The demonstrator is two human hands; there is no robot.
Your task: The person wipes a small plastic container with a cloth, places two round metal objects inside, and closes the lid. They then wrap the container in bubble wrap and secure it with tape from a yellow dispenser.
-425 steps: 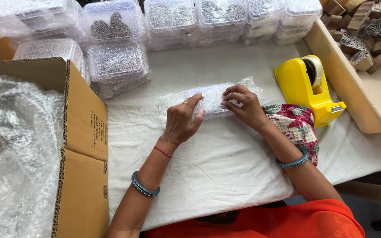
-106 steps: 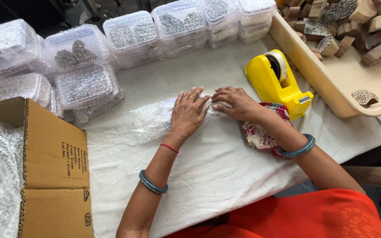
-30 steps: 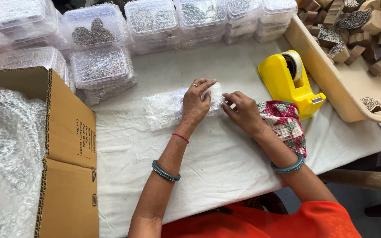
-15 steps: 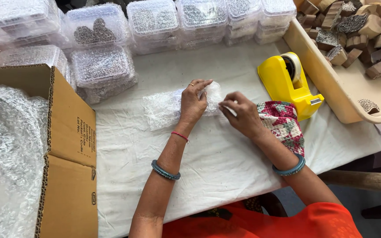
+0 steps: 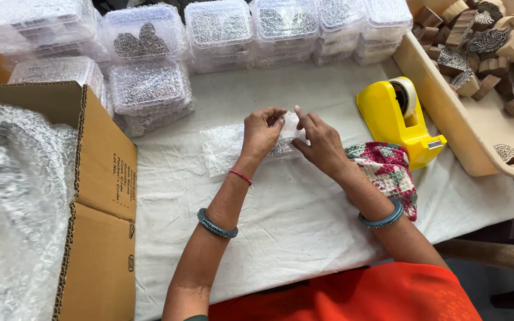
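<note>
Compared with half a second back, both hands have crept a touch farther up the small clear bubble-wrap bundle (image 5: 227, 145), and the fingertips now meet at its right end instead of sitting slightly apart. Fourteen seconds back the hands lay flatter over it, so the wrap looks more gathered now.

That bundle lies on the white cloth-covered desk (image 5: 281, 220), about mid-desk, its loose end trailing left. The left hand (image 5: 261, 132) is curled down on it, fingers pinching the wrap, probably to keep the fold from springing open. The right hand (image 5: 320, 141) comes in from the right, fingers narrowed and pressing the same edge, so whatever's inside is hidden.

Just right of the hands is a red-and-green patterned cloth (image 5: 388, 172) under the right forearm, then a yellow tape dispenser (image 5: 401, 122), handy within reach. Far right, a beige tray (image 5: 447, 113) holds carved wooden blocks (image 5: 489, 41). Along the far edge sit stacked clear plastic boxes (image 5: 218, 30), and on the left an open cardboard carton (image 5: 99, 196) lined with bubble wrap.
</note>
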